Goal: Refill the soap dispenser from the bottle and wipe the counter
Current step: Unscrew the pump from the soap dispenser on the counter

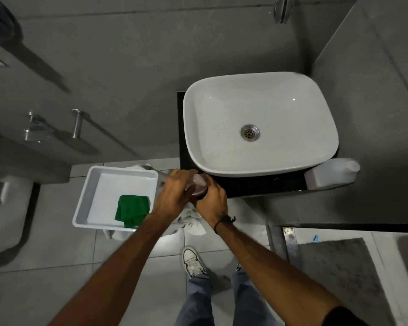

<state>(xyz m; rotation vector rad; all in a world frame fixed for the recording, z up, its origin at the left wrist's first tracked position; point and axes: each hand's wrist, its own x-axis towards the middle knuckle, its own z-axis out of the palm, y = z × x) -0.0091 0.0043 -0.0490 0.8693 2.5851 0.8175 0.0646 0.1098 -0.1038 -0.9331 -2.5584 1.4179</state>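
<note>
Both my hands meet over a small clear soap dispenser (199, 184) with dark liquid inside, at the front left corner of the black counter (257, 185). My left hand (174, 191) closes over its top. My right hand (211, 201) wraps around its body. A pale refill bottle (331, 172) lies on its side at the counter's right end, apart from both hands. A folded green cloth (132, 210) rests in a white tray (90, 191) to the left of the counter.
A white basin (222, 109) with a metal drain fills most of the counter. A crumpled white cloth (191, 220) hangs below my hands. A toilet stands at far left, a grey mat (339, 269) lies on the tiled floor at right.
</note>
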